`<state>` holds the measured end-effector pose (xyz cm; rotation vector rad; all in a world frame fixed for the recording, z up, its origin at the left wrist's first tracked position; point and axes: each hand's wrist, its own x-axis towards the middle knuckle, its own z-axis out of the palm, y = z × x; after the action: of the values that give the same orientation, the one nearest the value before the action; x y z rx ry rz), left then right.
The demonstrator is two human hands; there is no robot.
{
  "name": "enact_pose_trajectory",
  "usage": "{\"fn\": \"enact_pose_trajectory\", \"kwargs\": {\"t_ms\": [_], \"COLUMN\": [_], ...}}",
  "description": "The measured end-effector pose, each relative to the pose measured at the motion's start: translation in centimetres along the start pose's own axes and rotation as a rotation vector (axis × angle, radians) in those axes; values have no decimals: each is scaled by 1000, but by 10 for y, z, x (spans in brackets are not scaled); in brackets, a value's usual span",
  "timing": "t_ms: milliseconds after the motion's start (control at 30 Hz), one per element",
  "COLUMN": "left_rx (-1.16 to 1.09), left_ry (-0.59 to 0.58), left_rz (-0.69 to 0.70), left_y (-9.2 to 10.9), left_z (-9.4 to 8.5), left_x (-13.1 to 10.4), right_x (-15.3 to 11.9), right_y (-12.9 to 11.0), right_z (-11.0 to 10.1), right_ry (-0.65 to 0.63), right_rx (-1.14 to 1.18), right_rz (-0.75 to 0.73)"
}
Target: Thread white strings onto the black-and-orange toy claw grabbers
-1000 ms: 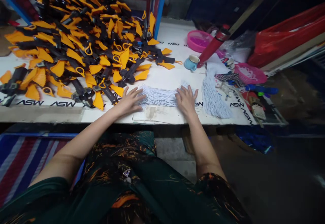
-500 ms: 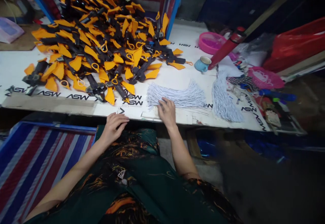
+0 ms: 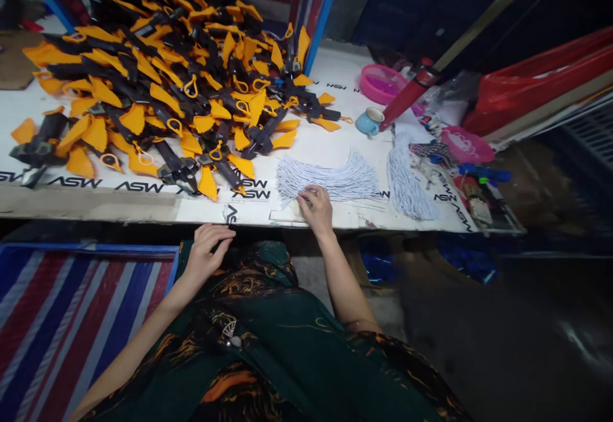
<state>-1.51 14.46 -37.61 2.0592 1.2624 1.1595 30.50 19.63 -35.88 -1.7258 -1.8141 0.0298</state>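
A bundle of thin white strings (image 3: 335, 176) lies spread sideways on the table in front of me. My right hand (image 3: 317, 210) rests at its lower left part, thumb and fingertips curled together on the ends of the strings. At the table's front edge, to the left, is my left hand (image 3: 208, 249). Its fingers are bent and their tips meet the thumb; anything between them is too small to make out. A second bundle of white strings (image 3: 409, 179) lies further right, apart from both hands.
A large heap of black and orange plastic pieces (image 3: 191, 83) covers the table's left and back. To the right are a blue mug (image 3: 368, 122), a red flask (image 3: 407, 97), a pink basin (image 3: 383, 83) and a pink basket (image 3: 467, 144). A striped cloth bin (image 3: 90, 320) stands below left.
The view has shifted, so the items at right appear further left. My left hand has drawn slightly back toward me; the right hand stays at the strings. Neither string bundle has visibly moved.
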Motion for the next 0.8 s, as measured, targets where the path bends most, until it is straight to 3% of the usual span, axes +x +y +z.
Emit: {"fn": "enact_pose_trajectory", "kwargs": {"t_ms": [367,567,700,800], "left_rx": [13,29,116,297], "left_ry": [-1,1,-165,-358], "left_rz": [62,203,378,488], "left_y": [1,11,27,39], "left_z": [3,6,25,51], "left_x": [3,17,51,93], "right_x": [3,19,26,25], "right_y": [-13,27,57,67], "right_z": [5,-31,-52,-52], "right_ry": [-88,-81,-254,-358], "right_rx": [21,23,-96,-163], "right_rz": [-61,-161,-171,-209]}}
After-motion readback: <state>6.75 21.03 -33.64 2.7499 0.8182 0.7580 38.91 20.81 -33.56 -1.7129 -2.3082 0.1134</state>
